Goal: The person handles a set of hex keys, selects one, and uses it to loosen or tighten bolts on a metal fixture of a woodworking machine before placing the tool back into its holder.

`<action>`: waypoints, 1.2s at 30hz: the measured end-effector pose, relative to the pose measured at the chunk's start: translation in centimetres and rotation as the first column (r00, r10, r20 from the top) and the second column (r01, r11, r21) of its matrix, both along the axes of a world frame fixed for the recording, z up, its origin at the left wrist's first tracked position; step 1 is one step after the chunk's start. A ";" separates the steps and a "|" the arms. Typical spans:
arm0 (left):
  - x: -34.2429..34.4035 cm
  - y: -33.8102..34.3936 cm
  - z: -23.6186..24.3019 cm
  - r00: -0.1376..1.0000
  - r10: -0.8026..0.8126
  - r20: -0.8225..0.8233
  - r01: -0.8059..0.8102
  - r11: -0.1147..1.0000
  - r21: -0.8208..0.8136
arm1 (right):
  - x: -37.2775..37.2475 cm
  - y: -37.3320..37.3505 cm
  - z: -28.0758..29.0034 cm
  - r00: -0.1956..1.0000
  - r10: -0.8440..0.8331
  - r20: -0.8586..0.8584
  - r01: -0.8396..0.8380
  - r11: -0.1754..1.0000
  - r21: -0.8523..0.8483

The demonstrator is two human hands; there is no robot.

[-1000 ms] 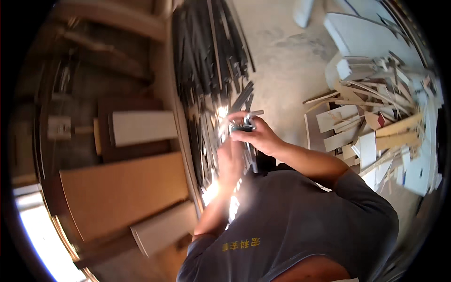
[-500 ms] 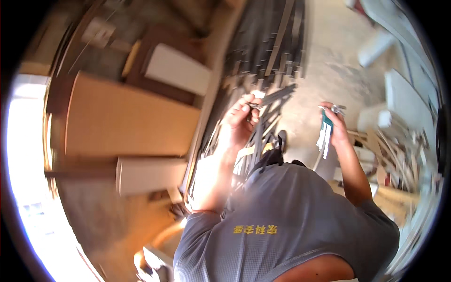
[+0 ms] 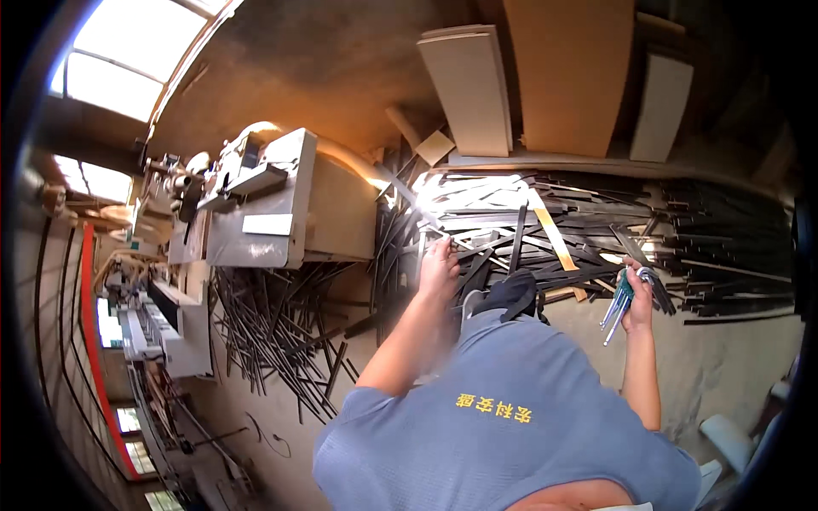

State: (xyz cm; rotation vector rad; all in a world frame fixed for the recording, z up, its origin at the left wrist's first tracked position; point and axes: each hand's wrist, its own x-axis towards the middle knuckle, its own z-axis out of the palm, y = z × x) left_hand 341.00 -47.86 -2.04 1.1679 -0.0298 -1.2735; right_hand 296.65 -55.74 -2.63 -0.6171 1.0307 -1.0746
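Observation:
My right hand (image 3: 636,294) grips a set of silver hex keys in a green holder (image 3: 624,307), held out at the right over the edge of a pile of dark strips. My left hand (image 3: 440,268) has curled fingers raised in front of me, near bright sunlit strips (image 3: 477,213); whatever it holds is too small to make out. Below both hands are my grey-blue shirt (image 3: 511,443) and a dark shoe.
A machine with a white work surface (image 3: 294,196) stands at left, with more loose strips (image 3: 281,332) beneath it. Further machinery (image 3: 162,341) lines the far left. Boards (image 3: 562,77) lean beyond the pile. A cable (image 3: 268,439) lies on the floor (image 3: 724,375).
My hands, together a second ago, have moved apart, the hex keys staying in my right hand. My view has turned leftward, bringing the machines into sight and shifting the strip pile crosswise.

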 end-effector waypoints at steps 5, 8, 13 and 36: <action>13.0 3.0 -0.5 0.923 0.374 0.092 -0.380 0.924 0.046 | 8.5 -3.1 -1.0 0.985 0.170 -0.014 -0.168 0.983 0.079; 26.2 6.0 -3.0 0.826 0.556 -0.093 -0.553 0.831 0.053 | 16.2 -5.2 -0.5 0.970 0.230 -0.077 -0.220 0.969 0.114; 48.3 8.6 -6.1 0.276 -0.110 0.955 -0.675 0.686 0.274 | 30.4 -7.3 0.9 0.932 0.346 -0.106 -0.332 0.934 0.135; 64.9 4.7 -11.8 -0.316 -0.178 0.932 -0.362 0.931 0.055 | 54.9 -2.3 -4.7 0.735 0.648 -0.197 -0.541 0.737 0.404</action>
